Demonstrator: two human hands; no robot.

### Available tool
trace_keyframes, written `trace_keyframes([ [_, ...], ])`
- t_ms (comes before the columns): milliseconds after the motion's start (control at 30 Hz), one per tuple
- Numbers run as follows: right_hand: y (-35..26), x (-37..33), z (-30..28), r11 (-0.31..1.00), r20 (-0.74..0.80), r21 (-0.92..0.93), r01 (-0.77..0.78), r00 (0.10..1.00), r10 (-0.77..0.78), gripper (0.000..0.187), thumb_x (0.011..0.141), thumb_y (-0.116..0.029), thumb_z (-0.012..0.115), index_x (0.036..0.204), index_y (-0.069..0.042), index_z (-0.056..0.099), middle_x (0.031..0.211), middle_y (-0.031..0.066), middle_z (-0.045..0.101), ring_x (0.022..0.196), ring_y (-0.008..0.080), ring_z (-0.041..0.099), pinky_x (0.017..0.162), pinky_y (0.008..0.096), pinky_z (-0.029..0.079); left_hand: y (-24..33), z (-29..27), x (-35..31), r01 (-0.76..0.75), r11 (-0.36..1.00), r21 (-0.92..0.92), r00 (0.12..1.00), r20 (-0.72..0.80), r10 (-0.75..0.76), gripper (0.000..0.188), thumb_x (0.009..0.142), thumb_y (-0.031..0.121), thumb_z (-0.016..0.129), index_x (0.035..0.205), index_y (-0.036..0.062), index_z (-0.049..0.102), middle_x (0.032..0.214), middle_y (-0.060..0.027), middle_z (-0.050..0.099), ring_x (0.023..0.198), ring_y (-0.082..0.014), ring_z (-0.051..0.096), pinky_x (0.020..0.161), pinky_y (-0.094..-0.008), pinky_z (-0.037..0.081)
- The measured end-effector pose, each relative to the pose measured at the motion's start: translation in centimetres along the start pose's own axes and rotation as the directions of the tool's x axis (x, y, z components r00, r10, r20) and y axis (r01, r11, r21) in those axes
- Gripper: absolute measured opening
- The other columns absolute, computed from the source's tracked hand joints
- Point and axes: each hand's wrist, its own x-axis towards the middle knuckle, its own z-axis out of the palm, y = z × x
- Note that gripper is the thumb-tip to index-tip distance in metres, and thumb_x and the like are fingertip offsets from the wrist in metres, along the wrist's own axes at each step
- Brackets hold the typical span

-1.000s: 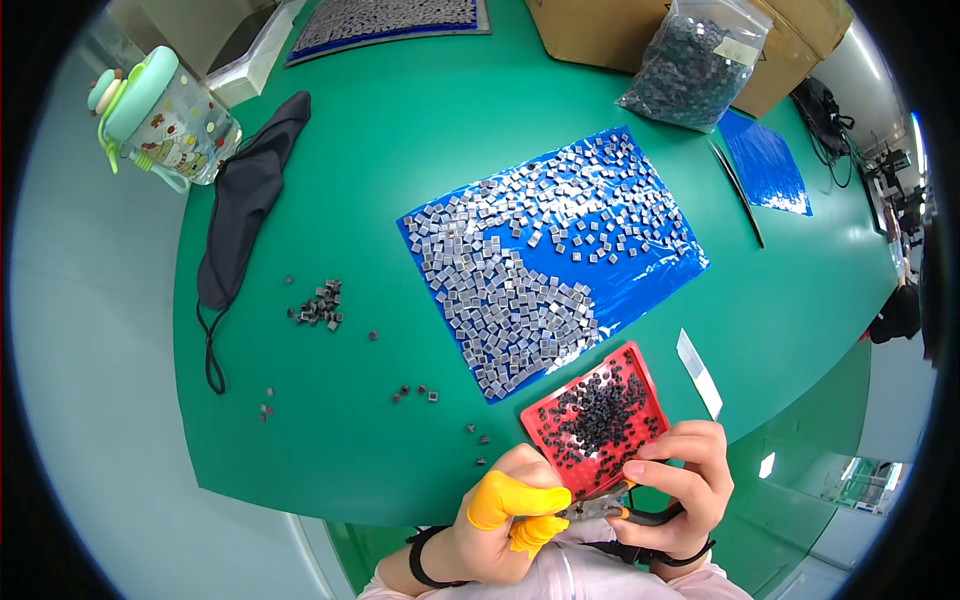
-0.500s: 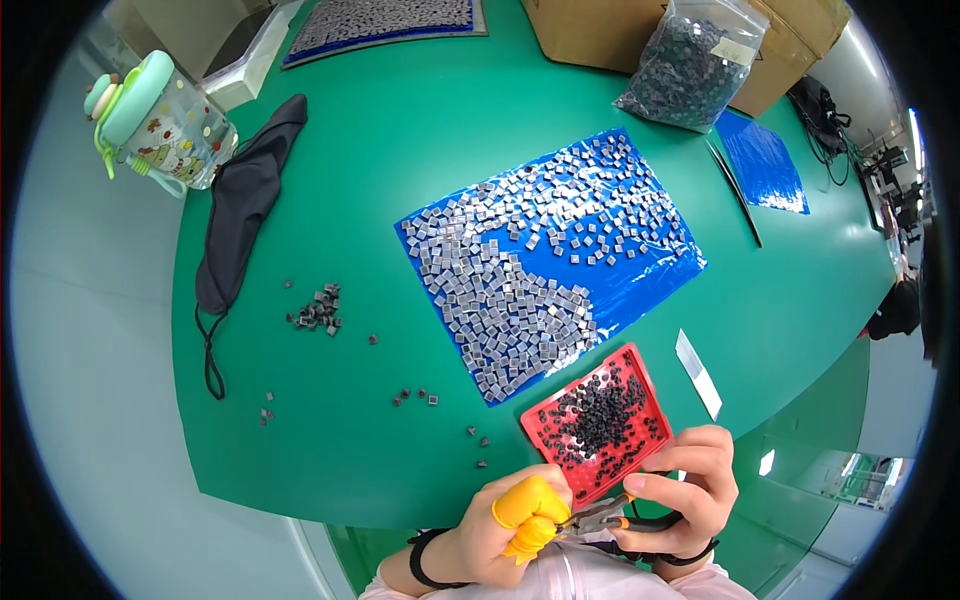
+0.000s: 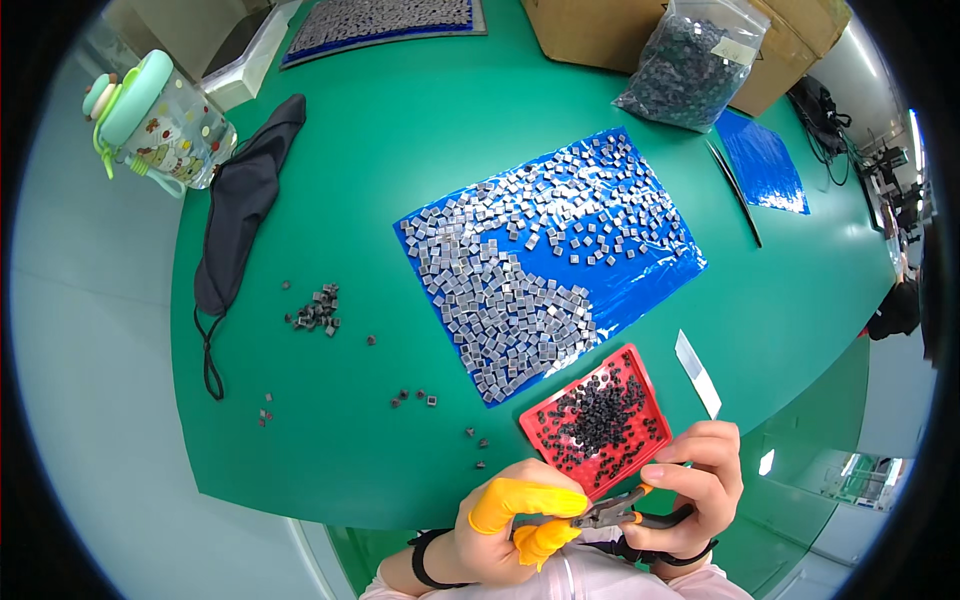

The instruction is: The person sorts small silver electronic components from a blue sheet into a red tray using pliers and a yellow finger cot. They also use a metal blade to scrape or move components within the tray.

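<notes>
My right hand [image 3: 708,490] is wrapped round the spread handles of small pliers [image 3: 606,513] with orange and black grips. The jaws point left, toward my left hand [image 3: 492,530]. Yellow finger covers sit on my left thumb and forefinger, which are bent together around the plier tip. Whatever is between them is too small or hidden. Just beyond both hands lies a red tray [image 3: 655,412] with many small black parts [image 3: 603,415] heaped in its middle. A blue sheet [image 3: 625,275] farther off carries a great many small grey square pieces [image 3: 500,310].
Loose dark pieces [image 3: 318,312] lie scattered on the green table [image 3: 350,180]. A white-bladed strip [image 3: 698,375] lies right of the tray, tweezers [image 3: 735,190] beyond. A cup [image 3: 170,130] and a black cloth sleeve [image 3: 240,215] are at left; a bag of parts [image 3: 690,75] stands by a carton [image 3: 590,35].
My left forefinger has straightened from a curl and now reaches over the plier tip, with the thumb lower. The pliers and right hand have shifted slightly up and right.
</notes>
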Motion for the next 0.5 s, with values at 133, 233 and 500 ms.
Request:
trace_keyframes([
  [133,0.0,0.0,0.1,1.0,0.051,0.002,0.011,0.999,-0.011,0.045,0.057,-0.039,0.081,0.09,-0.013,0.066,0.084,0.0036,0.059,0.079,0.0223,0.05,0.068,0.0346,0.039,-0.5,-0.2,-0.2,-0.058,0.998,0.039,0.998,0.033,0.057,0.023,0.08,-0.006,0.06,0.1,0.0011,0.053,0.091,-0.0135,0.059,0.072,-0.026,0.055,0.064,-0.0343,0.044],
  [233,-0.1,0.0,0.1,0.999,0.054,-0.012,0.03,0.998,-0.029,0.045,0.057,-0.04,0.081,0.09,-0.013,0.066,0.086,0.0039,0.059,0.08,0.0228,0.05,0.069,0.0346,0.04,0.6,-1.0,1.0,-0.055,0.993,0.108,0.99,0.135,0.04,0.021,0.077,-0.004,0.059,0.097,0.0013,0.052,0.087,-0.0132,0.058,0.065,-0.028,0.051,0.06,-0.036,0.042],
  [500,0.1,0.0,-0.4,0.998,0.086,-0.015,0.067,0.994,-0.065,0.045,0.055,-0.037,0.082,0.09,-0.014,0.066,0.09,0.004,0.059,0.082,0.0229,0.049,0.068,0.0334,0.04,-0.5,-1.1,-0.1,0.047,0.998,0.036,0.985,0.163,-0.052,0.017,0.086,0.003,0.057,0.103,0.0008,0.053,0.088,-0.0119,0.056,0.067,-0.0229,0.053,0.062,-0.0319,0.043],
])
